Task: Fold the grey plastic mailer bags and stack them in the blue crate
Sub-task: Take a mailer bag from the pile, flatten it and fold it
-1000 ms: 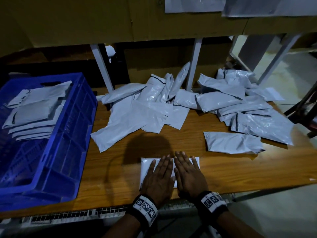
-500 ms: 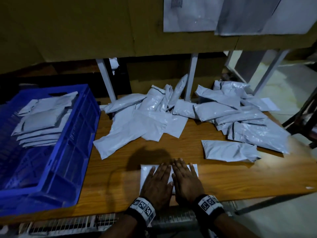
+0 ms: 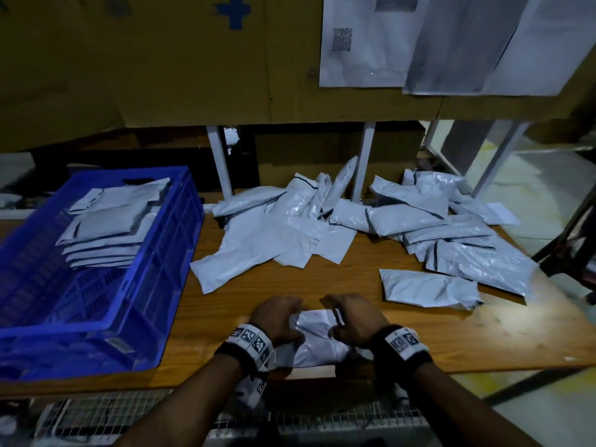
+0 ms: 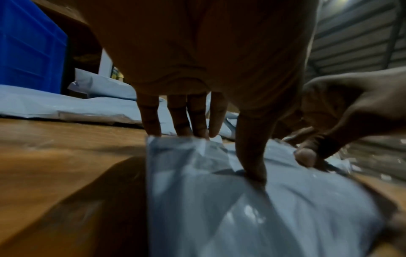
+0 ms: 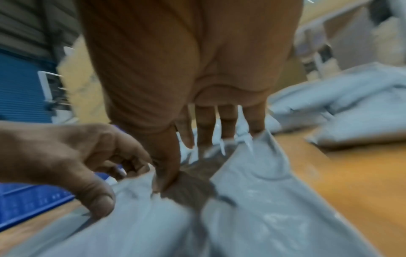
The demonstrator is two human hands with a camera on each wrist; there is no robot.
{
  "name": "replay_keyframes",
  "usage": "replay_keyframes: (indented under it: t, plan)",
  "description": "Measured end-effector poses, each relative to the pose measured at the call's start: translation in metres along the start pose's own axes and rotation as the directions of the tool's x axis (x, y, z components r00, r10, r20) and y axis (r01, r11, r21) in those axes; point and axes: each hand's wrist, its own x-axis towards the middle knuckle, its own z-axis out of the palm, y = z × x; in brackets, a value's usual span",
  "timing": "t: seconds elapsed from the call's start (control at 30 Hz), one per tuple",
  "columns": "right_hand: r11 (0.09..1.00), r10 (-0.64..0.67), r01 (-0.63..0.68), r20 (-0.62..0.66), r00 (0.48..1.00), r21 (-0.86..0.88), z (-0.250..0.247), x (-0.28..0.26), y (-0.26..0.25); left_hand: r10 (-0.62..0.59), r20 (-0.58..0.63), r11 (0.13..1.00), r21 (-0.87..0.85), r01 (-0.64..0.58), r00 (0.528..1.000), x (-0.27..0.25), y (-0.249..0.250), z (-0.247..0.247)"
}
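Right now both hands work one grey mailer bag (image 3: 317, 341) at the near edge of the desk (image 3: 348, 287): left hand (image 3: 274, 319) and right hand (image 3: 350, 317) each have a grip on the bag's far edge, fingers curled over it and thumbs (image 4: 252, 156) pressing the plastic, so this one looks mid-fold, not finished. Just beyond the right grip lies a single loose bag (image 3: 429, 288), crumpled. Further out from both grips, a big unfolded pile (image 3: 354, 221) spreads across the back of the desk, so most of the job is left. Off to the left of the left grip sits the blue crate (image 3: 167, 285) with a stack of folded bags (image 3: 106, 233) already inside, roughly half a dozen. Farthest back, papers (image 3: 371, 43) hang on cardboard; a square code is printed on one, text too blurred to read. Wrist bands (image 3: 251, 338) carry black-and-white marker squares, no words.
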Motion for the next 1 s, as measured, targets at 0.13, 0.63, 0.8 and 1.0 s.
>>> replay_keyframes:
  t: [0.13,0.63,0.8,1.0]
  plan:
    - [0.977,-0.062,0.004,-0.265,0.962,-0.213,-0.014,0.000,-0.020,0.154,-0.305,0.985,0.119,-0.123,0.940,0.003,0.001,-0.022]
    - [0.968,-0.250,0.221,-0.396,0.884,-0.117,0.055,-0.043,-0.002,0.173,-0.202,0.958,0.264,-0.116,0.964,-0.062,-0.009,0.049]
    - [0.980,-0.198,0.180,-0.530,0.824,-0.086,0.059,-0.019,-0.008,0.244,-0.358,0.945,0.298,-0.138,0.901,-0.041,0.019,0.042]
    - [0.982,-0.145,0.087,-0.367,0.919,-0.170,0.086,0.003,0.001,0.008,-0.201,0.946,0.319,0.057,0.980,-0.012,0.021,0.067]
